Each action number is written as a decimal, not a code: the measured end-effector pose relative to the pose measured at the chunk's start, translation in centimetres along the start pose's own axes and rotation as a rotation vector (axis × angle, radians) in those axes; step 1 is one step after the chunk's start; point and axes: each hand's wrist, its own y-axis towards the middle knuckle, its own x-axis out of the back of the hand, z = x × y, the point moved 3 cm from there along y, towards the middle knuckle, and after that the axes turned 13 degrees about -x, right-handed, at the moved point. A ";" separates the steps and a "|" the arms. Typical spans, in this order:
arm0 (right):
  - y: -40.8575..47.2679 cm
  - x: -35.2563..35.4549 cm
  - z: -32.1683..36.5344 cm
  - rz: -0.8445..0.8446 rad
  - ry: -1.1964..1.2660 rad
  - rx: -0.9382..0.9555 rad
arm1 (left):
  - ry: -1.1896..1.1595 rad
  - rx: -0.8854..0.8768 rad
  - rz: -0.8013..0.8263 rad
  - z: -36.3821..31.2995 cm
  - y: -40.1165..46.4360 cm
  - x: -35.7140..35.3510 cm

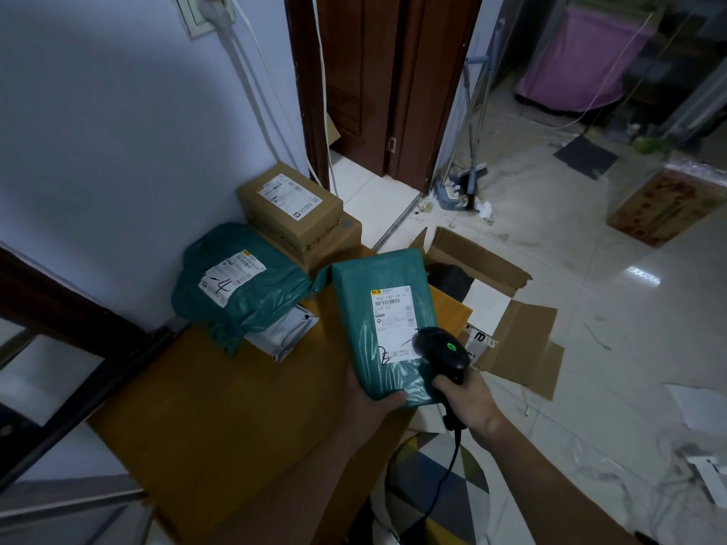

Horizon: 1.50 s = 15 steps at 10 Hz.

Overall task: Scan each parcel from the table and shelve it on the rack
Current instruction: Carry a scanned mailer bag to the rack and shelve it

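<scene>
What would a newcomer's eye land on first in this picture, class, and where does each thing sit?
Centre frame, the left hand holds up a teal parcel, while the right hand aims a black scanner, its green light on, at the label. Behind, on the yellow table, lie another teal parcel and stacked cardboard boxes.

Table: against the wall.
Bagged parcel: on the table's far left, atop a flat packet.
Stacked boxes: behind it.
Open carton: on the floor, right of the table.

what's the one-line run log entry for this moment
step: scanning | left hand: holds green parcel | right hand: grips scanner over label | table: more parcels waiting
</scene>
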 end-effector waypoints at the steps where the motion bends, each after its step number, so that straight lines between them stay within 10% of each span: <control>1: -1.7 0.9 0.2 0.009 -0.007 0.077 | -0.098 -0.119 -0.030 -3.3 -2.0 -0.4; 7: -18.2 -0.8 -7.0 0.276 0.118 0.193 | 0.038 -0.147 -0.663 -4.5 -24.8 4.8; 15: -40.2 -6.5 -27.9 0.183 0.184 0.192 | 0.088 -0.218 -0.542 2.8 -54.4 7.0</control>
